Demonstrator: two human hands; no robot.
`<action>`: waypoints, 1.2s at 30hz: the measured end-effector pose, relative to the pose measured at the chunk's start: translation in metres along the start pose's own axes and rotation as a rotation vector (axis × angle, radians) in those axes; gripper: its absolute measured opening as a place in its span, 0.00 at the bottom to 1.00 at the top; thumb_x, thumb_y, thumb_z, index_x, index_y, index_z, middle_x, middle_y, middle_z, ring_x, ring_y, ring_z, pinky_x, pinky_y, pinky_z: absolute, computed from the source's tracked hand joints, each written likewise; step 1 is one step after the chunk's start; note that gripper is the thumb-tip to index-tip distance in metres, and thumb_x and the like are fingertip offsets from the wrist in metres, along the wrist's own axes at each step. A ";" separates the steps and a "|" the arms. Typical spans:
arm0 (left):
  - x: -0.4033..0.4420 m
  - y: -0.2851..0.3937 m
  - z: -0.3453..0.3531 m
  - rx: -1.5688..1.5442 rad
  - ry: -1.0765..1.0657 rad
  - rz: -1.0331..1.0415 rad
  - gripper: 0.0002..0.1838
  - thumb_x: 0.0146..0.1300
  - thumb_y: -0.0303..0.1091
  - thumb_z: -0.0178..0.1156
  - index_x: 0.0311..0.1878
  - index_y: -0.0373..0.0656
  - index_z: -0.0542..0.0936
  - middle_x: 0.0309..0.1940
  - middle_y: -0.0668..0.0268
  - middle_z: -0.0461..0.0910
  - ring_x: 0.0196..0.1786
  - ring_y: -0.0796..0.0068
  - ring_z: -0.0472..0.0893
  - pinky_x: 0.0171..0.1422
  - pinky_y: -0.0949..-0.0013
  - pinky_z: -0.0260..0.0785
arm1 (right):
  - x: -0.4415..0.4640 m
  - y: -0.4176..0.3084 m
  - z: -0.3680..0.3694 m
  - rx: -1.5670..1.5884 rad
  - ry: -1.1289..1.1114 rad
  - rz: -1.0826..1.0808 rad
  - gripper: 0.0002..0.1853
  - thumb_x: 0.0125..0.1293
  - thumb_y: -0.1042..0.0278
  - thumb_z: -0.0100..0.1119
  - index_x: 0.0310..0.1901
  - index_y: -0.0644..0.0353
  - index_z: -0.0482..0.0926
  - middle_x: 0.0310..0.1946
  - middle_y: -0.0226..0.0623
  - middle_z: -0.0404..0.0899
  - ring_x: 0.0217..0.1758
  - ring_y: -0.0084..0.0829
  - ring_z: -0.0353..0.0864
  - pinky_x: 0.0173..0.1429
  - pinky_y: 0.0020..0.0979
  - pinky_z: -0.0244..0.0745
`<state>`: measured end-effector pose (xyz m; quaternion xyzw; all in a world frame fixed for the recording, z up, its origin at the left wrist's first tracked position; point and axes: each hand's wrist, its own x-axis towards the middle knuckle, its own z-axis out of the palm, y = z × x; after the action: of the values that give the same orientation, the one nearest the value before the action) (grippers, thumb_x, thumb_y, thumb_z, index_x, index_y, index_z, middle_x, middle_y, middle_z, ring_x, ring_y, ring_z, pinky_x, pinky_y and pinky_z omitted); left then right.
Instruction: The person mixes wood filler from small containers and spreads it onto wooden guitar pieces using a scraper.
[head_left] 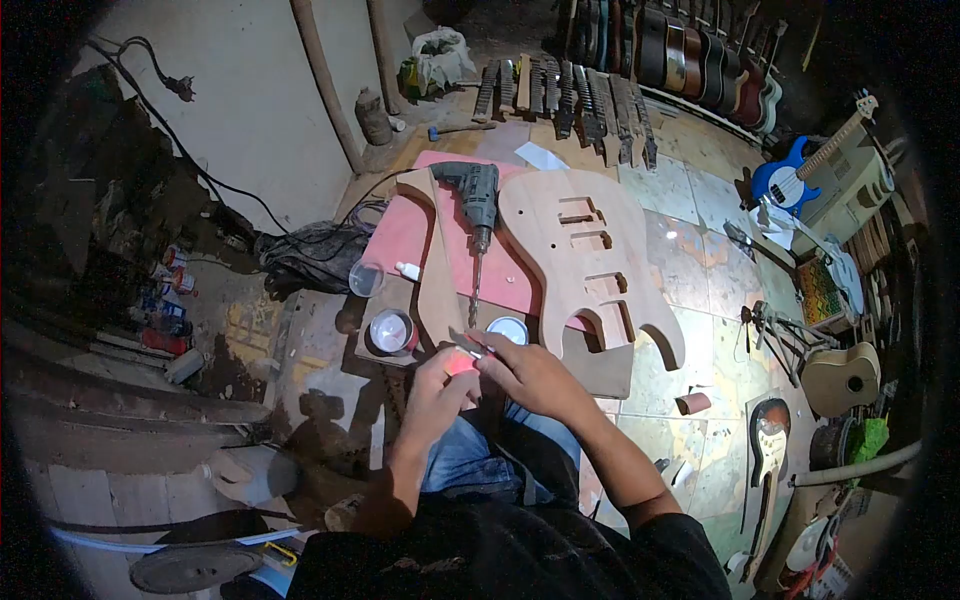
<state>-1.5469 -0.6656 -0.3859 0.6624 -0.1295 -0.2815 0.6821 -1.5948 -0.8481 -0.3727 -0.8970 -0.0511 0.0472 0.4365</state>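
Note:
Both hands meet over the lap. My left hand (438, 388) is closed on a small pinkish-red lit object (460, 362). Pinched in my right hand (527, 378) is a thin, blade-like tool whose exact kind I cannot make out; its tip touches or nearly touches the red object. Just beyond the hands lie a wooden neck-shaped piece (436, 270), a grey power drill (480, 195) with a long bit, and an unpainted guitar body (585, 250) with cut-out cavities. An open tin (391, 331) stands left of my hands, and a round white lid (510, 329) lies behind them.
A pink board (390, 238) lies under the drill. A clear cup (366, 279) and small white bottle (408, 271) are at its left. Guitar necks (565, 100) line the floor ahead. A blue guitar (785, 182) and an acoustic body (842, 382) are at the right.

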 end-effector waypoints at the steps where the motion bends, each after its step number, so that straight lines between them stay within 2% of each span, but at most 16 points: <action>1: -0.001 0.000 0.002 0.025 0.001 0.016 0.07 0.61 0.25 0.52 0.41 0.37 0.76 0.22 0.69 0.76 0.23 0.84 0.74 0.26 0.78 0.65 | -0.001 0.000 -0.001 0.001 0.000 0.001 0.29 0.73 0.50 0.45 0.71 0.51 0.60 0.34 0.59 0.80 0.38 0.57 0.80 0.45 0.50 0.73; 3: -0.002 0.004 0.005 0.051 0.004 0.034 0.07 0.61 0.25 0.52 0.41 0.37 0.76 0.23 0.68 0.76 0.23 0.84 0.74 0.26 0.78 0.65 | -0.002 -0.002 -0.004 0.218 -0.004 0.006 0.28 0.73 0.51 0.45 0.70 0.51 0.60 0.34 0.59 0.80 0.38 0.57 0.80 0.44 0.49 0.74; 4: -0.002 0.008 0.007 0.036 0.048 0.016 0.07 0.62 0.25 0.52 0.42 0.36 0.76 0.23 0.68 0.76 0.23 0.84 0.74 0.26 0.78 0.65 | -0.003 -0.006 -0.006 0.215 -0.006 0.002 0.28 0.73 0.51 0.45 0.70 0.51 0.60 0.34 0.59 0.80 0.38 0.57 0.80 0.44 0.49 0.74; 10: -0.002 0.009 0.007 -0.007 0.094 0.014 0.09 0.63 0.26 0.51 0.44 0.36 0.76 0.25 0.68 0.77 0.25 0.85 0.74 0.27 0.79 0.65 | -0.010 -0.022 -0.009 0.124 -0.027 0.015 0.29 0.72 0.51 0.48 0.70 0.52 0.59 0.35 0.58 0.80 0.38 0.57 0.81 0.43 0.49 0.74; 12: -0.002 0.009 0.006 -0.012 0.098 0.033 0.09 0.63 0.26 0.50 0.44 0.36 0.76 0.26 0.68 0.77 0.25 0.85 0.74 0.27 0.79 0.65 | -0.011 -0.029 -0.010 0.005 -0.018 0.083 0.30 0.71 0.50 0.48 0.70 0.53 0.59 0.33 0.57 0.80 0.37 0.57 0.81 0.42 0.50 0.73; 22: -0.002 0.007 0.001 -0.081 0.073 0.034 0.12 0.63 0.29 0.49 0.45 0.35 0.78 0.28 0.68 0.77 0.29 0.85 0.74 0.30 0.79 0.66 | -0.012 -0.035 0.003 -0.038 0.109 0.094 0.31 0.71 0.49 0.49 0.70 0.55 0.59 0.32 0.58 0.80 0.35 0.58 0.81 0.41 0.52 0.73; 25: -0.002 0.009 -0.002 -0.152 0.060 -0.013 0.13 0.61 0.31 0.49 0.44 0.36 0.77 0.29 0.67 0.77 0.28 0.82 0.74 0.30 0.78 0.66 | -0.011 -0.030 -0.011 0.045 -0.005 0.044 0.32 0.71 0.49 0.48 0.71 0.55 0.57 0.33 0.59 0.80 0.36 0.58 0.80 0.42 0.51 0.73; 27: -0.001 0.012 -0.002 -0.193 0.056 -0.040 0.13 0.60 0.33 0.49 0.44 0.36 0.76 0.29 0.67 0.77 0.26 0.81 0.74 0.30 0.76 0.66 | -0.011 -0.030 -0.019 0.034 -0.076 0.026 0.32 0.71 0.53 0.50 0.72 0.56 0.57 0.37 0.58 0.80 0.40 0.58 0.80 0.46 0.46 0.73; 30: 0.000 0.013 0.005 -0.209 0.070 -0.030 0.10 0.62 0.29 0.48 0.40 0.36 0.76 0.26 0.67 0.76 0.26 0.82 0.73 0.29 0.78 0.64 | -0.014 -0.025 -0.016 0.069 -0.052 -0.027 0.32 0.72 0.49 0.48 0.73 0.51 0.55 0.34 0.62 0.79 0.38 0.59 0.80 0.43 0.50 0.73; 34: -0.001 0.012 0.009 -0.212 0.098 -0.047 0.10 0.62 0.31 0.48 0.39 0.36 0.76 0.25 0.67 0.76 0.25 0.83 0.72 0.28 0.79 0.63 | -0.018 -0.025 -0.020 0.046 -0.072 0.013 0.32 0.71 0.49 0.48 0.72 0.51 0.56 0.33 0.61 0.79 0.37 0.58 0.80 0.41 0.50 0.72; 36: 0.000 0.011 0.010 -0.167 0.100 -0.039 0.10 0.62 0.31 0.48 0.40 0.36 0.76 0.24 0.67 0.76 0.25 0.83 0.72 0.28 0.79 0.63 | -0.017 -0.030 -0.020 -0.123 -0.018 0.030 0.32 0.71 0.48 0.48 0.72 0.51 0.57 0.32 0.58 0.80 0.36 0.57 0.80 0.40 0.51 0.72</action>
<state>-1.5503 -0.6738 -0.3738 0.6187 -0.0586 -0.2711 0.7350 -1.6110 -0.8475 -0.3365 -0.9224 -0.0447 0.0587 0.3791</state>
